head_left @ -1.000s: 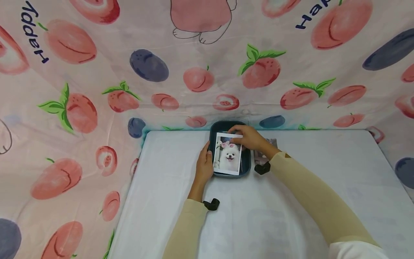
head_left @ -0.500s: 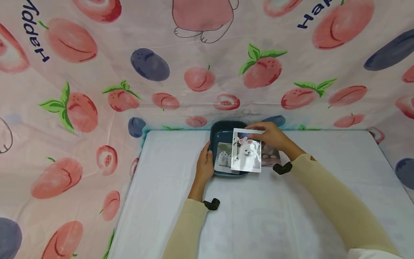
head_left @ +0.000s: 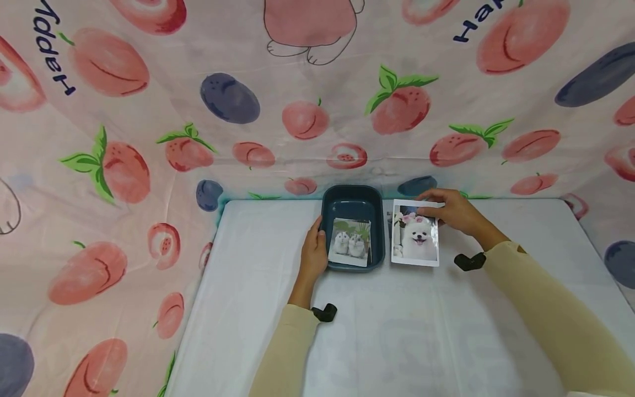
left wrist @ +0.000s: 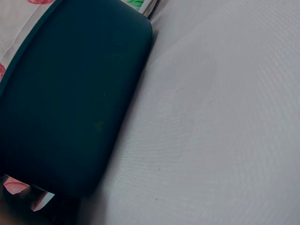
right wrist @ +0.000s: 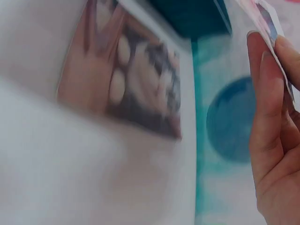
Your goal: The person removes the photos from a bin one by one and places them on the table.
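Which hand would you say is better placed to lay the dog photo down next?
Probably the right hand: it pinches the dog photo beside the tray; the left hand touches the tray's opposite side.

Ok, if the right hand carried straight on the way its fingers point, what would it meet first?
Probably the right side of the dark blue tray; the dog photo pinched in the right hand would reach it first. Height is unclear, so it might pass above instead.
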Action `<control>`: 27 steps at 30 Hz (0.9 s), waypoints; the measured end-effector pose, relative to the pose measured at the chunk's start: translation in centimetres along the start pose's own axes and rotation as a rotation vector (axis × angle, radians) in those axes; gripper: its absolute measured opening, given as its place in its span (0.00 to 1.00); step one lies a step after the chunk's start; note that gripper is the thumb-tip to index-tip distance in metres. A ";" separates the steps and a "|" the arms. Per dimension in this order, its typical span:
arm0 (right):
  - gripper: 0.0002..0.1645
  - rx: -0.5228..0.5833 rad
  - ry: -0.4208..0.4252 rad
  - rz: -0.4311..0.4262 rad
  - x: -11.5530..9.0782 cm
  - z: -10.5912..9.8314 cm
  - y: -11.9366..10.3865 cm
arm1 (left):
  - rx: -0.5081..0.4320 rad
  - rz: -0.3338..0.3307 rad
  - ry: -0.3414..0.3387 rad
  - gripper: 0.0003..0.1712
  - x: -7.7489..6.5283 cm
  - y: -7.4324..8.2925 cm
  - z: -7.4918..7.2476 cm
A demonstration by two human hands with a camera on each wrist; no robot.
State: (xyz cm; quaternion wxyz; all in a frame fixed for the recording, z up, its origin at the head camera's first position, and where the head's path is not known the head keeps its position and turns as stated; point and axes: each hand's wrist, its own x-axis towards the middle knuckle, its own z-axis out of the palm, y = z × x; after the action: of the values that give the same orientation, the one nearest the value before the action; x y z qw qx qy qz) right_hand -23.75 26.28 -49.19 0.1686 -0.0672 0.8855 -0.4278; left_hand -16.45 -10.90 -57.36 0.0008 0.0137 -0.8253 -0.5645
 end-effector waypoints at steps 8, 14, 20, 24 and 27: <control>0.33 -0.012 0.024 0.016 -0.9 -2.1 3.4 | 0.002 0.010 0.011 0.28 0.2 -0.3 0.1; 0.34 -0.046 0.037 0.043 -1.4 -3.4 5.4 | -0.004 0.020 0.009 0.28 0.2 -0.3 0.0; 0.43 -0.053 0.024 0.115 -1.4 -4.4 7.6 | -0.016 0.019 0.000 0.28 0.2 -0.3 0.0; 0.45 -0.071 0.023 0.145 -1.2 -4.8 9.0 | -0.026 0.016 -0.001 0.28 0.1 -0.2 -0.1; 0.43 -0.078 0.026 0.158 -1.0 -4.9 9.8 | -0.030 0.011 -0.002 0.28 0.1 -0.1 -0.1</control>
State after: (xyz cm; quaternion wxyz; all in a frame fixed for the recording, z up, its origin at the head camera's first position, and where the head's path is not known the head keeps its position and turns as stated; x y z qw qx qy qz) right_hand -24.29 36.32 -53.77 0.1874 0.0021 0.9061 -0.3794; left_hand -16.54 -11.03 -57.42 0.0033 0.0084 -0.8167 -0.5770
